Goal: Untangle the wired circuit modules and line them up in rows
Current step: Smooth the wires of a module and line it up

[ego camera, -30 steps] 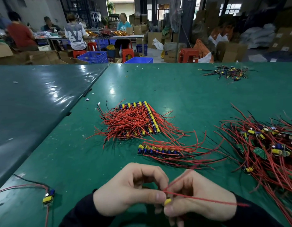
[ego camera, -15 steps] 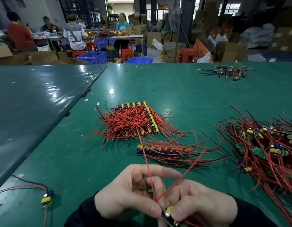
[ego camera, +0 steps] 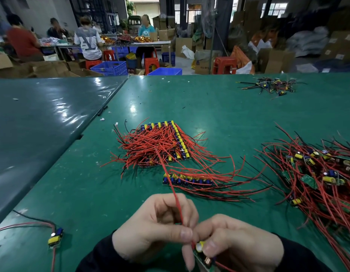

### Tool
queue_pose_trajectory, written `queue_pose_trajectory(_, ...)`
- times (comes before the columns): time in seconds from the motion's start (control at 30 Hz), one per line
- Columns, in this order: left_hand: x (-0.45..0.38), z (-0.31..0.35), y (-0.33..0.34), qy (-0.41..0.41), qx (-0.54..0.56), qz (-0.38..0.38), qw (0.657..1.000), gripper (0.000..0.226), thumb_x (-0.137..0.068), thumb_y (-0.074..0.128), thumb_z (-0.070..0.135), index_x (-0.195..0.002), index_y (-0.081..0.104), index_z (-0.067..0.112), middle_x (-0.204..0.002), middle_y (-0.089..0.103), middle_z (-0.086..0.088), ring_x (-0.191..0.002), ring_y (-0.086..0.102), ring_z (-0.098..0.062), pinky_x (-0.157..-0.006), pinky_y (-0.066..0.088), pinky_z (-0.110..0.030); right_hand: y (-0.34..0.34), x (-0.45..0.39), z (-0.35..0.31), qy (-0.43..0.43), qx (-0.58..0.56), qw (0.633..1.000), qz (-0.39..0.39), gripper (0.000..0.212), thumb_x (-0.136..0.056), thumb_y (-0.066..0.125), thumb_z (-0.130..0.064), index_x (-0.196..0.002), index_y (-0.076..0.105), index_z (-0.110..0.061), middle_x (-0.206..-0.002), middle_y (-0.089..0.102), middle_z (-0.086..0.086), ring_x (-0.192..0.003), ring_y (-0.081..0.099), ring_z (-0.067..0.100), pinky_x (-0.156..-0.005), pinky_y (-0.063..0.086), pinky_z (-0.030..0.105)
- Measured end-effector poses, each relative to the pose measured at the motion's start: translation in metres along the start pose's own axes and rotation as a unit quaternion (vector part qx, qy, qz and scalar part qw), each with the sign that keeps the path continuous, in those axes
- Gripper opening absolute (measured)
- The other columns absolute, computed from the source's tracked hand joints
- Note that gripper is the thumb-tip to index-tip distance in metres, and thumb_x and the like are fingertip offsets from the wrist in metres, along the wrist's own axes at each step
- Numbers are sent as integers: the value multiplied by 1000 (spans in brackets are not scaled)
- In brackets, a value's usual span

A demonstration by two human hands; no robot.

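Low in the middle, my left hand [ego camera: 154, 228] pinches a red wire [ego camera: 171, 185] that stands up and leans away to the left. My right hand [ego camera: 237, 244] grips the small circuit module [ego camera: 199, 250] at the wire's lower end, a green board with a yellow capacitor. Beyond my hands lies a short row of modules [ego camera: 188, 180] with red and black leads trailing right. Farther back is a larger block of lined-up modules [ego camera: 170, 142]. A tangled pile of modules and red wires [ego camera: 317, 173] covers the right side.
A single module with red and black leads [ego camera: 55, 237] lies at the left near the green table's [ego camera: 72, 193] edge. A small heap of dark-wired parts [ego camera: 272, 86] sits at the far right. Another table [ego camera: 32, 124] adjoins on the left. People work at tables in the background.
The red wire has swung from lying out to the right to standing upright between my hands. Both hands turned the module and sit slightly lower in view.
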State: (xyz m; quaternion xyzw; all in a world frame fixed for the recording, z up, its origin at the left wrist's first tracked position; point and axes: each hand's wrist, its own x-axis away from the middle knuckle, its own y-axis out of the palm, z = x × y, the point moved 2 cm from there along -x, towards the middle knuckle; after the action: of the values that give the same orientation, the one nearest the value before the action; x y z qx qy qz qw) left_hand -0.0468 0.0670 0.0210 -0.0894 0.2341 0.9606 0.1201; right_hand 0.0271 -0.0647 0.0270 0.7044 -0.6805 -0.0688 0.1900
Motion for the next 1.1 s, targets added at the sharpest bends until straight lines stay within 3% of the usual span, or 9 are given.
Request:
queue_pose_trajectory(0.2,-1,1,-5,32,-91,167,981,19,-64,82,13,-71,65,14,-69,59,-7,-62,59,-16,-62,48,-20,-5,-3,-1,-45,82,992,86,16,-74,56,-25,-82,63,-13,-56,62,-3,-45,53,5,-48,42,16)
queue_pose_trajectory(0.3,-2,-1,-5,27,-141,227,963,12,-65,77,11,-74,70,11,-67,64,-8,-63,61,-16,-63,48,-19,-6,-3,-1,-69,92,987,114,10,-85,52,-16,-82,56,-8,-59,64,2,-48,58,9,-49,45,16)
queue_pose_trajectory(0.37,-2,-1,-5,8,-151,253,956,12,-66,74,12,-78,73,9,-66,66,-9,-63,60,-15,-62,48,-18,-4,-4,0,-80,118,979,146,16,-91,51,-20,-78,54,-12,-59,63,4,-49,59,12,-50,44,15)
queue_pose_trajectory(0.47,-1,-2,-5,-13,-134,277,951,17,-65,80,14,-78,74,5,-66,64,-13,-63,57,-19,-60,49,-20,-3,-3,2,-95,156,967,177,22,-93,51,-26,-77,54,-12,-60,62,6,-50,58,13,-50,42,13)
queue_pose_trajectory(0.63,-1,-2,-8,-27,-106,318,942,29,-59,71,21,-78,75,-1,-67,66,-14,-58,58,-15,-54,48,-19,-6,-1,6,-75,241,937,242,24,-96,52,-15,-73,58,-9,-61,64,9,-50,59,17,-48,42,15)
queue_pose_trajectory(0.73,0,-2,-10,-43,-106,339,934,27,-58,71,16,-78,74,-2,-70,68,-18,-57,63,-16,-51,50,-19,-8,1,6,-78,310,904,283,26,-95,54,-16,-69,59,-12,-60,67,9,-49,62,18,-47,42,18)
queue_pose_trajectory(0.9,1,-3,-9,-71,-107,359,924,24,-59,71,15,-77,75,0,-71,69,-23,-54,65,-19,-47,51,-20,-9,1,6,-81,384,866,309,24,-92,54,-22,-70,57,-16,-61,68,4,-51,65,15,-54,53,34)
queue_pose_trajectory(1.1,4,-2,-13,-108,-81,378,916,19,-56,71,11,-70,72,0,-77,71,-25,-59,70,-24,-39,44,-17,-10,3,5,-82,474,815,322,20,-89,51,-37,-71,57,-28,-58,66,-7,-55,63,10,-59,51,35)
